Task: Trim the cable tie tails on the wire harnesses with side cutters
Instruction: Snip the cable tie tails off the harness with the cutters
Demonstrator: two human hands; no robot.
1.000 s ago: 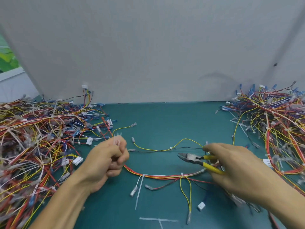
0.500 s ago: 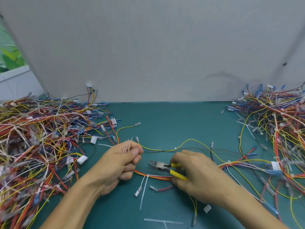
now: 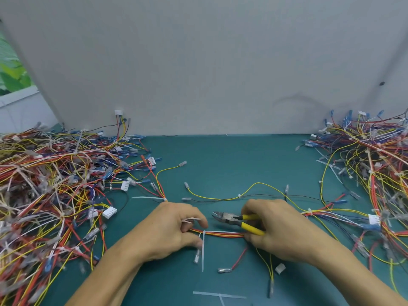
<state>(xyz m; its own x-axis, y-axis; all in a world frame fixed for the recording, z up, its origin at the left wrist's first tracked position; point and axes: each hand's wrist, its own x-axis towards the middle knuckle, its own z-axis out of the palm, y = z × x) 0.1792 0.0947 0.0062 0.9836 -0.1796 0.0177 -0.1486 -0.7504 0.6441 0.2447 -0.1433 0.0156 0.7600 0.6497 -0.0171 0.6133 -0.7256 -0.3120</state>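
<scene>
Hands low over the green bench (image 3: 220, 160), near the middle of its front edge, and between them runs the wire harness (image 3: 223, 234), a flat bundle of red, orange and yellow leads lying left to right on the surface. Left hand (image 3: 172, 230) has its fingers curled down onto the left end of that bundle, gripping it, with a few short white offcuts (image 3: 189, 219) tucked between the fingers; the fingertips are blurred. Just beside that hand a white cable tie tail (image 3: 203, 252) hangs off the bundle and points toward the front edge, uncut. Right hand (image 3: 284, 230) is wrapped round the yellow handles of the side cutters (image 3: 231, 218), whose dark nose points left toward the other hand, just above the bundle and apart from the tail; whether the jaws are parted is hard to tell. Lower fingers of that hand rest on the right end of the bundle. Beyond the hands a thin yellow wire (image 3: 254, 188) loops across the bench. A big tangle of harnesses (image 3: 55, 191) fills the left edge, a second tangle (image 3: 375, 164) the right edge. Loose white tie strips (image 3: 218, 294) lie at the front edge, and a grey board (image 3: 198, 62) stands along the far edge.
</scene>
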